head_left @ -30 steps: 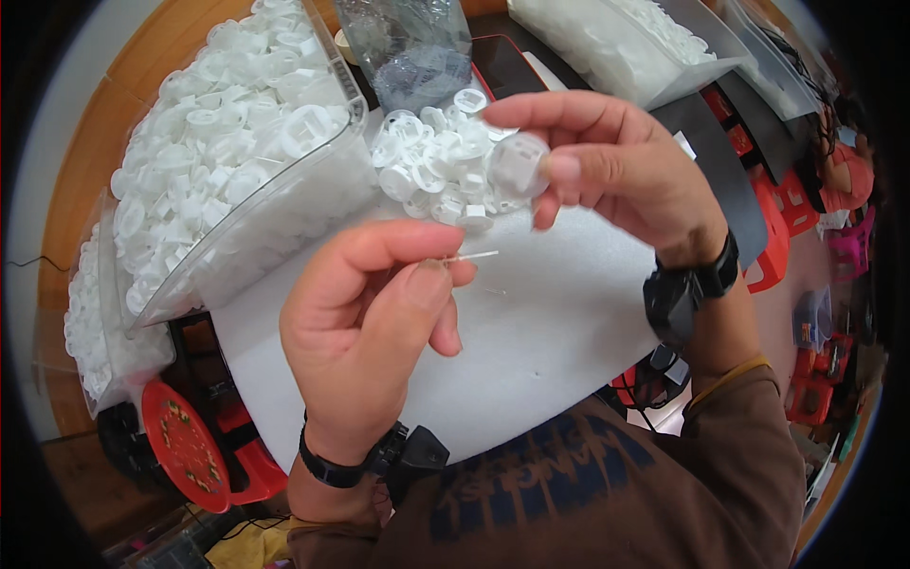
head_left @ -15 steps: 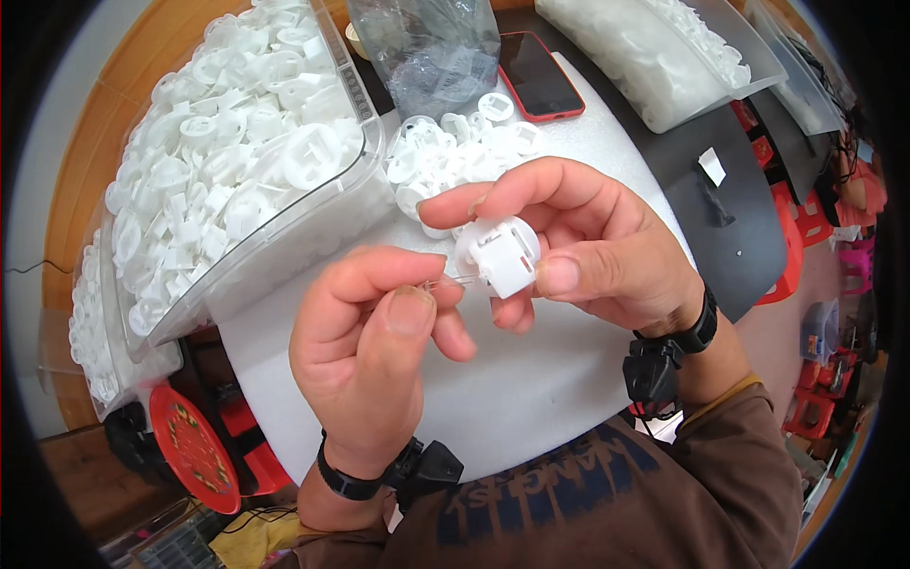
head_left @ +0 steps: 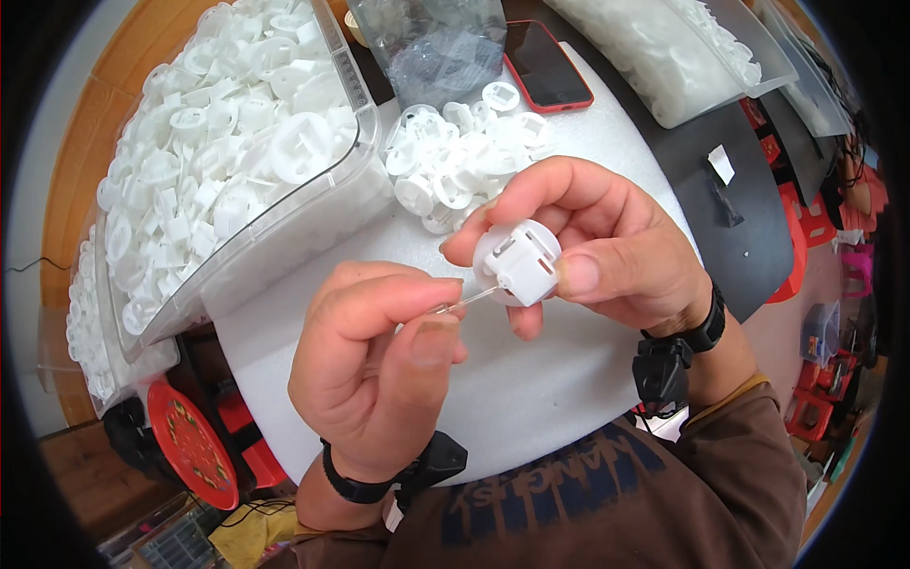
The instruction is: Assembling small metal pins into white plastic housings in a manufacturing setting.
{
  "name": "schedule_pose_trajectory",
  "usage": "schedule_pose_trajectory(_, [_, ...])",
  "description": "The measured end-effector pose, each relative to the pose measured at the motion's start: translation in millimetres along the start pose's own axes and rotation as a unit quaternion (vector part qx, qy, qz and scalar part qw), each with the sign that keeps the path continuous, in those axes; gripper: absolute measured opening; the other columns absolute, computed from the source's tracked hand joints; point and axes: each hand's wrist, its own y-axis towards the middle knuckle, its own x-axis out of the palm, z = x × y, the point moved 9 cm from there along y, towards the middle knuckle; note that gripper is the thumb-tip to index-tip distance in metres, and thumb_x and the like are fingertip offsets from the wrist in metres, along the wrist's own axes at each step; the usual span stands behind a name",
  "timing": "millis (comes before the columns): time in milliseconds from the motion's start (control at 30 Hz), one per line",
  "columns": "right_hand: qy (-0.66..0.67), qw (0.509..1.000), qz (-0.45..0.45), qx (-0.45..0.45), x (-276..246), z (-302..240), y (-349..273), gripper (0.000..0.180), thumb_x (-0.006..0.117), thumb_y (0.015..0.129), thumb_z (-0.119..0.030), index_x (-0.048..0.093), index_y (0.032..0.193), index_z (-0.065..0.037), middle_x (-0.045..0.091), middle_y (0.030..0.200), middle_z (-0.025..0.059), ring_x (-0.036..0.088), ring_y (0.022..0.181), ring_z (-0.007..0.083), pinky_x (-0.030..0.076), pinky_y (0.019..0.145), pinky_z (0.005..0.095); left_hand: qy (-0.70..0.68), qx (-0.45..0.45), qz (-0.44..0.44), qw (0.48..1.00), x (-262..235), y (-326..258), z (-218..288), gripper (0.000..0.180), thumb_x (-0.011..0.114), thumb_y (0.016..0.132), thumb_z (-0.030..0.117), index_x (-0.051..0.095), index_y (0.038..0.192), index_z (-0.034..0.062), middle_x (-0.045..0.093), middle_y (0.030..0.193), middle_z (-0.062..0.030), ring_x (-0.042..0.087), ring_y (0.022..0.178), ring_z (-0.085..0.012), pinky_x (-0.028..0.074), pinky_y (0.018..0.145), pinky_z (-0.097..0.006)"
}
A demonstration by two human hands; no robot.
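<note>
White counter lies beneath both hands. Left of the left fingers: one small bin, then one large bin, both of white pieces. Left hand: thumb and index finger pinched together on one pin. Pin: judged light and easily bent; grip the shaft, behind the tip. Beyond these fingers: one bag and one pile of overlapping pieces, not countable. Between both hands' fingers: one white part, a disc bearing a block, the pin tip at its lower-left corner; insertion cannot be confirmed. Part: judged light, stiff, slightly slippery; grip by edge and block side. Beyond the right fingers: one phone. Right hand: thumb and fingers clamped on the part. Farther right: two bins.
</note>
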Motion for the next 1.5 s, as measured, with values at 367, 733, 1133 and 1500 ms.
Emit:
schedule_pose_trajectory(367, [-0.009,1.000,0.001,-0.004,4,0,-2,0.044,0.067,0.077,-0.011,0.051,0.115,0.002,0.055,0.116,0.0295,0.067,0.083,0.0265,0.057,0.070,0.0354,0.036,0.014,0.007,0.999,-4,-3,5,0.011,0.060,0.084,0.001,0.061,0.095,-0.0013,0.057,0.084,-0.0084,0.053,0.069,-0.0109,0.042,0.061,-0.022])
schedule_pose_trajectory(733, [-0.010,1.000,0.012,-0.007,7,-1,-3,0.041,0.069,0.076,-0.008,0.053,0.112,0.002,0.054,0.117,0.0305,0.065,0.089,0.0284,0.057,0.072,0.0386,0.067,0.015,0.004,0.998,-3,-3,5,0.013,0.062,0.080,-0.002,0.061,0.093,-0.0005,0.059,0.083,-0.0083,0.054,0.073,-0.0143,0.042,0.065,-0.024])
schedule_pose_trajectory(1133, [-0.042,0.999,0.006,-0.024,4,-5,-2,0.039,0.070,0.074,-0.007,0.055,0.110,-0.001,0.054,0.117,0.0304,0.063,0.097,0.0268,0.056,0.076,0.0357,0.135,0.048,0.018,0.990,-2,-3,14,0.017,0.065,0.075,-0.004,0.062,0.090,0.0008,0.059,0.077,-0.0081,0.055,0.066,-0.0165,0.041,0.059,-0.025])
schedule_pose_trajectory(1500, [-0.049,0.998,0.009,-0.025,5,-5,-3,0.038,0.070,0.074,-0.007,0.056,0.109,-0.002,0.054,0.116,0.0304,0.062,0.097,0.0275,0.055,0.076,0.0357,0.192,0.083,0.005,0.978,5,-1,18,0.016,0.049,0.090,0.015,0.055,0.088,0.0004,0.052,0.074,-0.0083,0.044,0.054,-0.0092,0.037,0.048,-0.021])
